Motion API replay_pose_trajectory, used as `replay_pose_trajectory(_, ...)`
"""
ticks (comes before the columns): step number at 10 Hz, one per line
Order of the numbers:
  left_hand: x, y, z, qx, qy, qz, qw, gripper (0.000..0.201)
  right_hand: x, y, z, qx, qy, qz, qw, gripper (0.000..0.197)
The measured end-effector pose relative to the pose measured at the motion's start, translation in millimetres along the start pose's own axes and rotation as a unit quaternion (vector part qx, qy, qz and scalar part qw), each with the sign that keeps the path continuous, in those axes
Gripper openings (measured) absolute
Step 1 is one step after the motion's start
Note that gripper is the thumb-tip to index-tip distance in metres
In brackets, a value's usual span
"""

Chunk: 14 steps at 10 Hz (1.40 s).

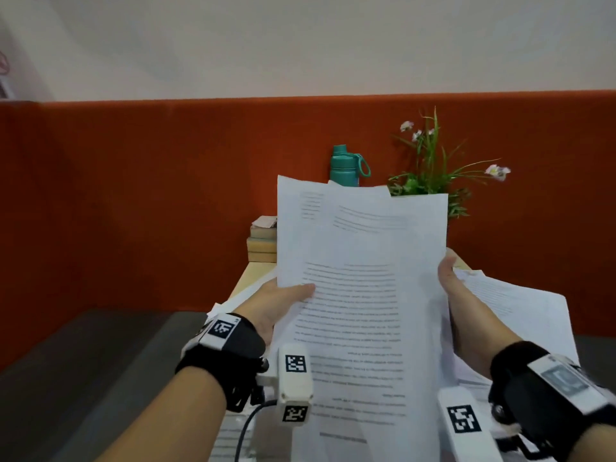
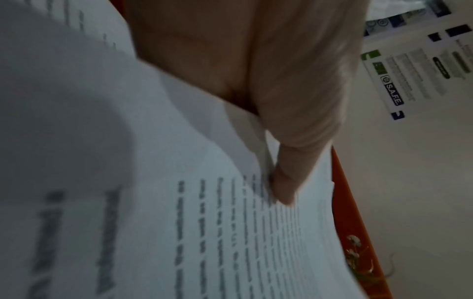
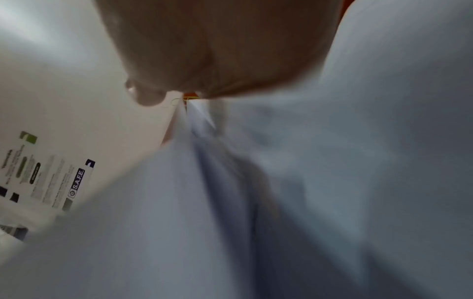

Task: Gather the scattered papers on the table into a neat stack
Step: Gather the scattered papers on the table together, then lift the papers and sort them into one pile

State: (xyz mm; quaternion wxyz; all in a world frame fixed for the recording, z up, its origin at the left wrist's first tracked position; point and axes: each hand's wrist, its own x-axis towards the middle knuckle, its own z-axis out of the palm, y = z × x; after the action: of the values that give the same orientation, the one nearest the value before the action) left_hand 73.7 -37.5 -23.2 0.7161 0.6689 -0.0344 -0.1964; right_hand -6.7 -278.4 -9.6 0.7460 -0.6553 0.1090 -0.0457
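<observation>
A person's two hands hold a sheaf of printed papers (image 1: 363, 295) upright at the centre of the head view, above a light wooden table (image 1: 248, 275). At lower left, the left hand (image 1: 280, 305) grips the sheaf's left edge: its thumb (image 1: 300, 290) lies flat across the front page, and the left wrist view shows that thumb (image 2: 286, 182) pressed down on lines of text, with the sheets' edges fanned beneath it. The other fingers sit behind the pages, out of sight. At centre right, the right hand (image 1: 463, 301) clasps the opposite edge, thumb tip (image 1: 445, 263) hooked over the front; the right wrist view is badly blurred, showing only the hand (image 3: 217, 50) closed against pale paper. The sheets are not squared: corners of rear pages stick out at the top, staggered. Both wrists carry black straps with white marker blocks.

More loose sheets (image 1: 520, 305) lie on the table at right, beneath the right forearm, and others (image 1: 230, 435) show at bottom left under the left wrist. Further back, in the middle of the frame, a small pile of books (image 1: 263, 240) peeks out left of the held pages; a teal bottle (image 1: 346, 166) and a flowering plant (image 1: 433, 168) rise behind their top edge, against an orange-red partition (image 1: 133, 201).
</observation>
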Motion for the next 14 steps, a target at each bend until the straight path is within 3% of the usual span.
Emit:
replay_pose_trajectory(1, -5, 2, 6, 0.016, -0.007, 0.034, 0.999, 0.041, -3, -2, 1, -0.038, -0.023, -0.035, 0.998, 0.042)
replay_pose_trajectory(2, -9, 8, 14, -0.015, 0.017, 0.077, 0.997, 0.034, 2, 3, -4, -0.037, 0.011, -0.081, 0.996, 0.066)
replay_pose_trajectory(3, -9, 8, 17, 0.073, 0.021, 0.092, 0.993, 0.035, 5, 9, -5, -0.051, 0.011, -0.056, 0.997, 0.042)
replay_pose_trajectory(4, -1, 8, -15, 0.302, 0.157, 0.048, 0.939, 0.049, 8, 9, -26, -0.02, 0.028, -0.052, 0.998, 0.053)
replay_pose_trajectory(5, 7, 0, -64, 0.564, 0.244, -0.07, 0.786, 0.06, 11, 13, -51, -0.032, 0.053, -0.046, 0.997, 0.103)
replay_pose_trajectory(6, 9, -18, -79, 0.624, 0.207, -0.158, 0.737, 0.075, 14, 21, -60, -0.008, 0.037, -0.034, 0.999, 0.11)
replay_pose_trajectory(7, 12, -28, -84, 0.593, 0.192, -0.206, 0.754, 0.088, 13, 19, -56, 0.005, 0.026, -0.022, 0.999, 0.084)
replay_pose_trajectory(8, 14, -23, -70, 0.601, 0.292, -0.211, 0.713, 0.074, 10, 16, -54, 0.002, 0.033, -0.018, 0.999, 0.067)
replay_pose_trajectory(9, 25, -16, -47, 0.501, 0.265, -0.171, 0.806, 0.049, 12, 18, -53, 0.001, 0.049, -0.022, 0.999, 0.073)
replay_pose_trajectory(10, 29, -10, -26, 0.424, 0.146, -0.176, 0.876, 0.05, 18, 22, -54, 0.002, 0.053, -0.021, 0.998, 0.062)
replay_pose_trajectory(11, 45, -24, -8, 0.325, 0.172, -0.166, 0.915, 0.086, 25, 29, -54, 0.005, 0.057, -0.017, 0.998, 0.05)
replay_pose_trajectory(12, 51, -31, 10, 0.119, 0.33, -0.112, 0.93, 0.076, 29, 35, -48, 0.023, 0.12, -0.044, 0.991, 0.071)
replay_pose_trajectory(13, 26, -23, 42, 0.071, 0.376, -0.074, 0.921, 0.075, 27, 36, -52, 0.049, 0.093, -0.022, 0.994, 0.045)
replay_pose_trajectory(14, 44, -42, 38, 0.097, 0.322, -0.087, 0.938, 0.059, 22, 32, -57, 0.019, 0.037, -0.01, 0.999, 0.051)
